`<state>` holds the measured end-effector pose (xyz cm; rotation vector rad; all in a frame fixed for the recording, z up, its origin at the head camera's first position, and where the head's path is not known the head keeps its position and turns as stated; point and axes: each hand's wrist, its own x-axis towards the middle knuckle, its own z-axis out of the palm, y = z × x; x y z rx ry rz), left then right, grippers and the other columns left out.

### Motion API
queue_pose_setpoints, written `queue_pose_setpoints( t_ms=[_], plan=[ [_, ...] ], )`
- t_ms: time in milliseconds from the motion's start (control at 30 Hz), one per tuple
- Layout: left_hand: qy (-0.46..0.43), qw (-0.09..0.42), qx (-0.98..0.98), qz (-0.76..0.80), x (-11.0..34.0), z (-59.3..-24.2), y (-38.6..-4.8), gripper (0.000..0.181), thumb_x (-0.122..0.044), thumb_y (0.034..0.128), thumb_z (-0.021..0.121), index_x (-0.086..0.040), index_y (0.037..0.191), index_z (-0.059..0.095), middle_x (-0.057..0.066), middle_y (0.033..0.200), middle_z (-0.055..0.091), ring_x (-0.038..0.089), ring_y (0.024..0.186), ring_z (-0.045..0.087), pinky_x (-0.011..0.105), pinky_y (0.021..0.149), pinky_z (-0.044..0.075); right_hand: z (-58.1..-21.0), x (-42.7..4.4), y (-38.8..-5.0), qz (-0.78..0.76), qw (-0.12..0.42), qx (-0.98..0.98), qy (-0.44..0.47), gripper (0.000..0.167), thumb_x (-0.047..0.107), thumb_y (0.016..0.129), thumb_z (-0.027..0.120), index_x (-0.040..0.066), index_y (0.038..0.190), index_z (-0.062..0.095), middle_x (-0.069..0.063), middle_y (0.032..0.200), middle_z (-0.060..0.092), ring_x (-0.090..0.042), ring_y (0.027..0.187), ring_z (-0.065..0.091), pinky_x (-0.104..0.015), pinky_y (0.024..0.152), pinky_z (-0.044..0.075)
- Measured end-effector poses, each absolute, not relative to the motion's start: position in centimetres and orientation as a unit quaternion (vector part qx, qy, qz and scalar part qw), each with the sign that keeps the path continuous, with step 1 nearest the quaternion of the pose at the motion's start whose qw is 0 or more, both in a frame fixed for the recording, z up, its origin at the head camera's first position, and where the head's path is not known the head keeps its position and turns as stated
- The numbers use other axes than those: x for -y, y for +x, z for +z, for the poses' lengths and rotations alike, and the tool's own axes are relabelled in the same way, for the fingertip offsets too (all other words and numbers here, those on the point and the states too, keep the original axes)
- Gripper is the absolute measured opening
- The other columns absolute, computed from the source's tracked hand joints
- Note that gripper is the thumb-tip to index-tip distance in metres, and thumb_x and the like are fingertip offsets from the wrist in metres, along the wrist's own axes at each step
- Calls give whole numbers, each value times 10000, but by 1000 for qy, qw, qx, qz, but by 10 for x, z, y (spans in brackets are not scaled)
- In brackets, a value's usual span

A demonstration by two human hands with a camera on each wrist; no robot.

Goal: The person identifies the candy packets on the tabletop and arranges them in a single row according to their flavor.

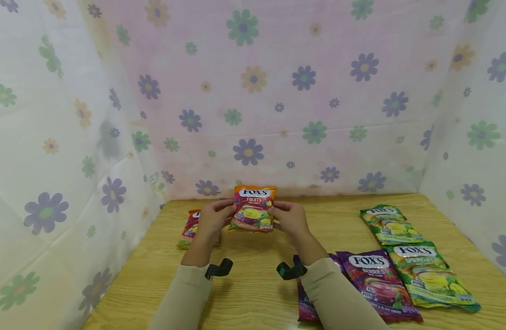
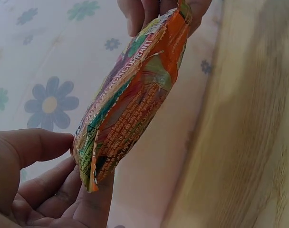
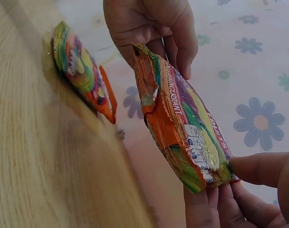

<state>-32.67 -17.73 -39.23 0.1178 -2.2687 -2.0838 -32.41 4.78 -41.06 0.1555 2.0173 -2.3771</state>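
An orange and magenta Fox's Fruits candy bag (image 1: 253, 208) is held upright above the table, its printed front facing the head camera. My left hand (image 1: 215, 219) pinches its left edge, thumb in front and fingers behind. On the opposite edge my right hand (image 1: 292, 221) grips the bag the same way. Both wrist views show the bag (image 2: 130, 99) from its side and bottom seam, with the right thumb (image 3: 261, 168) pressing its front. Behind my left hand, a second Fruits candy bag (image 1: 191, 229) lies on the table, partly hidden.
The wooden table (image 1: 244, 284) carries two green Spring Tea bags (image 1: 432, 275) (image 1: 393, 225) at the right. Purple Berries bags (image 1: 378, 286) lie beside them, one partly under my right forearm. A flowered cloth (image 1: 277, 114) walls the back and sides.
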Motion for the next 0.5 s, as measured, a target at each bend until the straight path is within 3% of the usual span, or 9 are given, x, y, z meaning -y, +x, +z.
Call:
queue_pose_setpoints(
  t_ms=[133, 300, 500],
  plan=[
    [49, 30, 746, -664, 184, -394, -329, 342, -208, 1004, 693, -96, 1327, 700, 146, 1350, 647, 257, 1133, 695, 376, 929, 616, -416, -45, -325, -770, 13, -637, 34, 341, 71, 977, 684, 40, 1317, 686, -160, 1307, 660, -289, 1142, 693, -424, 898, 627],
    [72, 33, 752, -654, 195, -397, -330, 334, -218, 999, 699, -126, 1320, 712, 121, 1258, 683, 147, 929, 678, 231, 736, 590, -423, -38, -327, -789, 36, -614, 1, 408, -29, 962, 628, -17, 1370, 631, -206, 1349, 644, -310, 1215, 663, -432, 981, 592],
    [83, 31, 752, -653, 202, -404, -333, 325, -192, 1008, 684, -99, 1318, 708, 143, 1229, 697, 124, 822, 654, 240, 695, 565, -428, -34, -324, -812, 70, -579, -25, 456, -62, 977, 588, -47, 1431, 560, -230, 1425, 599, -322, 1285, 625, -482, 1096, 512]
  ],
)
